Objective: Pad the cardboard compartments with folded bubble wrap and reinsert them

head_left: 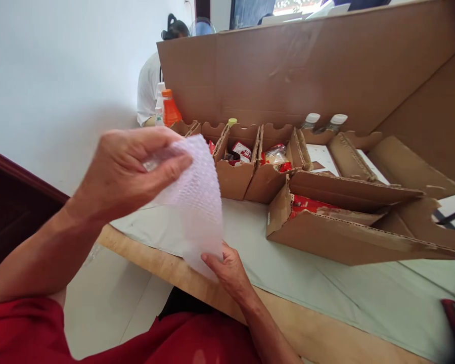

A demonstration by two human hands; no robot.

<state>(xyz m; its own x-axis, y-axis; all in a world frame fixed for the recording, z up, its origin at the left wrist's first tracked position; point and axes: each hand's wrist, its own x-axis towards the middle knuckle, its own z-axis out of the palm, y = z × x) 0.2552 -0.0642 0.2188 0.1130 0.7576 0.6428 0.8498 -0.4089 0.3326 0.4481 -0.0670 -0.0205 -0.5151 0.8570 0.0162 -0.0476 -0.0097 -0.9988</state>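
A translucent white sheet of bubble wrap hangs between my hands, above the table's front edge. My left hand is closed on its upper left part, the thumb on the near face. Lower down, my right hand pinches the bottom right corner between thumb and fingers. The sheet bends over at the top, and its bumpy texture shows most clearly on the upper half. The fingers of my left hand are partly hidden behind the sheet.
Open cardboard bins with packaged goods stand in a row behind the sheet. A longer cardboard bin with red packets lies in front, to the right. An orange bottle stands at the back left. Behind a tall cardboard panel is another person.
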